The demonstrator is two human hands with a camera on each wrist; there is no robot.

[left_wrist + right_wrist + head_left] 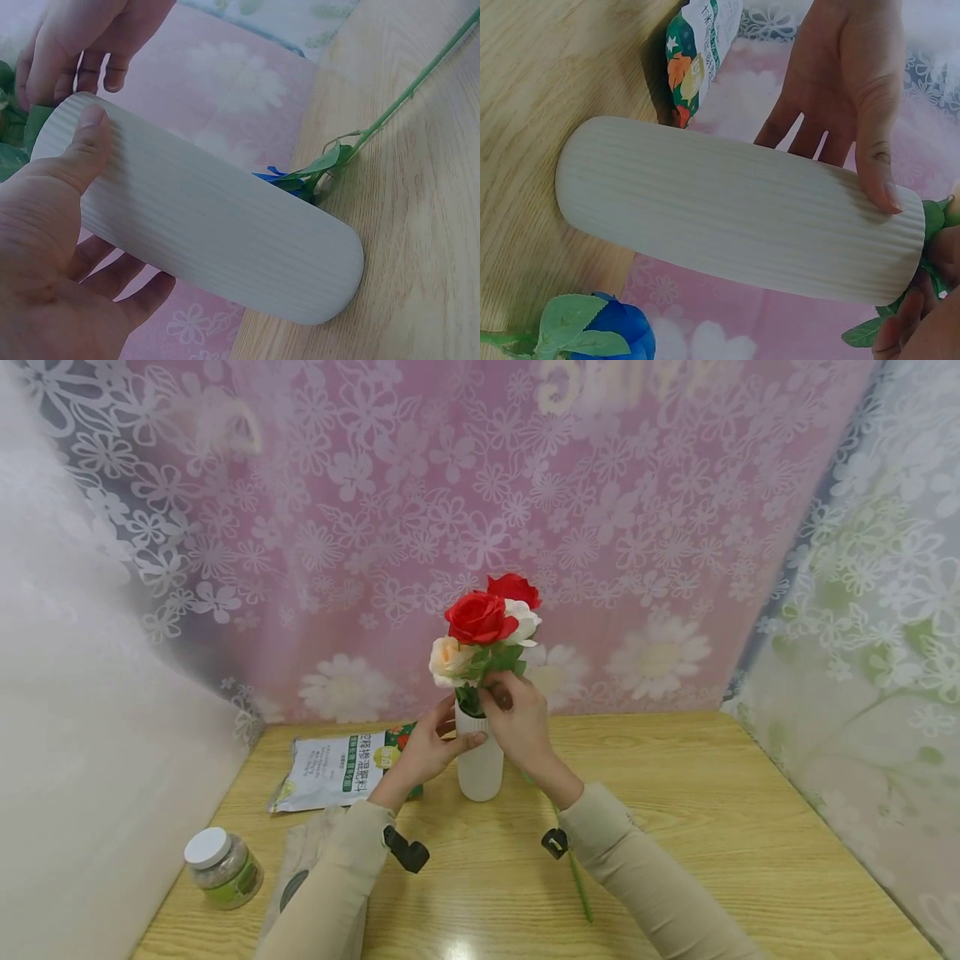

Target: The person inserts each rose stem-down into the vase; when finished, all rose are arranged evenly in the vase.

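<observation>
A white ribbed vase [480, 768] stands upright on the table. My left hand [429, 747] grips it near the rim, with the thumb on the near side and the fingers around the other. Two red roses [480, 617], a white flower [522, 622] and a peach rose [447, 660] rise from its mouth. At the rim, my right hand [521, 718] pinches a flower stem among the green leaves; its fingertips are partly hidden. Beside the vase lies a blue rose [619, 326], its green stem [579, 881] passing beneath my right forearm.
A white and green printed bag [330, 772] lies left of the vase. Nearer, a white-lidded clear jar [223, 868] stands by a beige cloth-like item [300, 860], partly under my left sleeve. Patterned curtains [465, 527] border the wooden table [675, 793].
</observation>
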